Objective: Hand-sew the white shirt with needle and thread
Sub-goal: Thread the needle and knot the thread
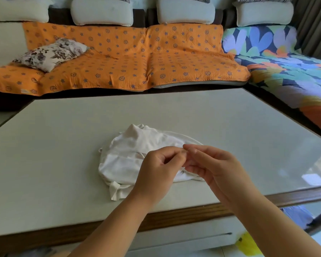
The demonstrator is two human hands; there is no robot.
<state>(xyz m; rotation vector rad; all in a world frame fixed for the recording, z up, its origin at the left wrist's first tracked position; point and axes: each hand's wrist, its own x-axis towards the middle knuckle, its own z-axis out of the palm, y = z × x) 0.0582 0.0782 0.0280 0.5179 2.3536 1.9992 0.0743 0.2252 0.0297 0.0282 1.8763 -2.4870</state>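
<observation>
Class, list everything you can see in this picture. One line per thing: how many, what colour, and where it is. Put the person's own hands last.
White shirt: one, white, crumpled on the table near its front edge, below the hands.
Needle: one, thin and metallic, barely visible at the fingertips; no thread can be made out.
Table: one, pale top with a brown wooden edge, in the foreground.
Sofa cover: one, orange with blue motifs, on the sofa behind the table.
Floral cushion: one, white with dark flowers, on the sofa's left part.
Multicoloured cover: one, blue, green and orange, on the sofa's right section.
Back cushions: four, off-white, along the top.
Left hand: one, fingers pinched, above the shirt.
Right hand: one, fingertips meeting the left hand's.
</observation>
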